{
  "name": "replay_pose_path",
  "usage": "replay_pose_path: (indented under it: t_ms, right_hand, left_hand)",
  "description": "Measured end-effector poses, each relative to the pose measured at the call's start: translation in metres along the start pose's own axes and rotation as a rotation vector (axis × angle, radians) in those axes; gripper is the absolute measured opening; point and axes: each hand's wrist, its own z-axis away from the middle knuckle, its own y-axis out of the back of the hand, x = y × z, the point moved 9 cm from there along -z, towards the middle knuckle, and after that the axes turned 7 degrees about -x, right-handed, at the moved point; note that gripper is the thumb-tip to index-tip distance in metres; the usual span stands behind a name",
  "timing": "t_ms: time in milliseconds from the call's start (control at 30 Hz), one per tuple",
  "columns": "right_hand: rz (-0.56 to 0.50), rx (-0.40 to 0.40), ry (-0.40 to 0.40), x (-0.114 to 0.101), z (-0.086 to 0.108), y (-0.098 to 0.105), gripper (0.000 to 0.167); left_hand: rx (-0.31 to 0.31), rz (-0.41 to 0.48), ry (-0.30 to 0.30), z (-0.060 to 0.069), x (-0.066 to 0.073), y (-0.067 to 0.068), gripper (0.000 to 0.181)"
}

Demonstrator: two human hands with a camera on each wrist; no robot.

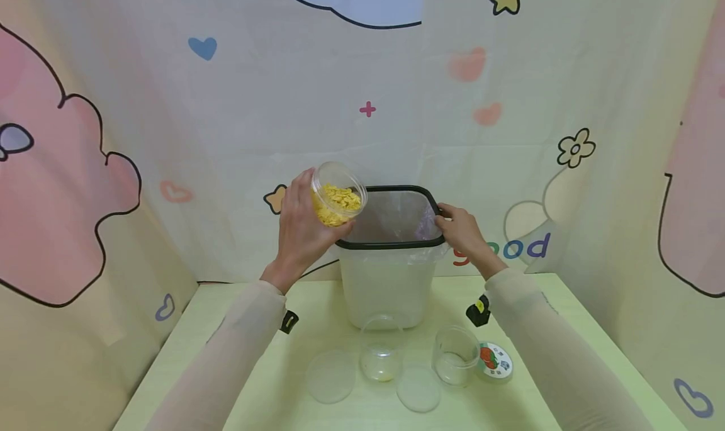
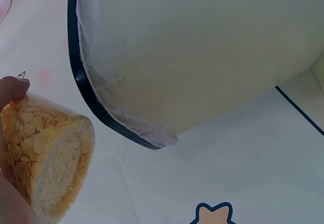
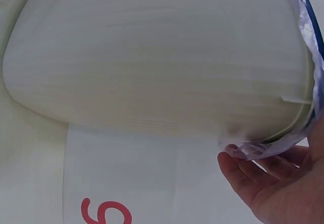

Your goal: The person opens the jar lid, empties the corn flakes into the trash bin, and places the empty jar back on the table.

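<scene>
My left hand (image 1: 303, 220) grips a clear plastic jar (image 1: 338, 195) of yellow flakes, tilted at the left rim of a white trash bin (image 1: 387, 283). Flakes (image 2: 33, 128) fill much of the jar, as the left wrist view shows. The bin has a black rim (image 1: 399, 245) and a clear liner bag (image 1: 426, 223) folded over it. At the right side of that rim, my right hand (image 1: 461, 229) holds on with curled fingers; fingertips (image 3: 230, 166) lie by the liner's edge in the right wrist view.
On the pale table (image 1: 260, 355), in front of the bin, stand a clear container (image 1: 382, 358) and another clear cup (image 1: 455, 358). Two translucent lids (image 1: 331, 376) lie nearby, plus a round printed lid (image 1: 495, 360) at right. A patterned curtain (image 1: 317, 110) hangs behind.
</scene>
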Motion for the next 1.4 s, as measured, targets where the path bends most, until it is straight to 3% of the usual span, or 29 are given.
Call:
replay_pose_path:
  t_ms: [200, 400, 800, 1400]
  right_hand:
    - [0.007, 0.0, 0.002, -0.003, -0.004, -0.002, 0.054]
    - [0.02, 0.01, 0.009, -0.004, -0.004, -0.003, 0.053]
    - [0.005, 0.0, 0.005, -0.004, -0.001, -0.002, 0.053]
    - [0.02, 0.013, 0.016, -0.003, 0.002, 0.0, 0.051]
  left_hand:
    - [-0.019, -0.024, -0.002, -0.005, -0.002, -0.004, 0.105]
    - [-0.038, -0.071, -0.057, -0.013, 0.003, -0.007, 0.101]
    - [-0.126, -0.23, -0.108, -0.028, 0.008, -0.019, 0.102]
    - [-0.209, -0.39, -0.198, -0.033, 0.013, -0.04, 0.103]
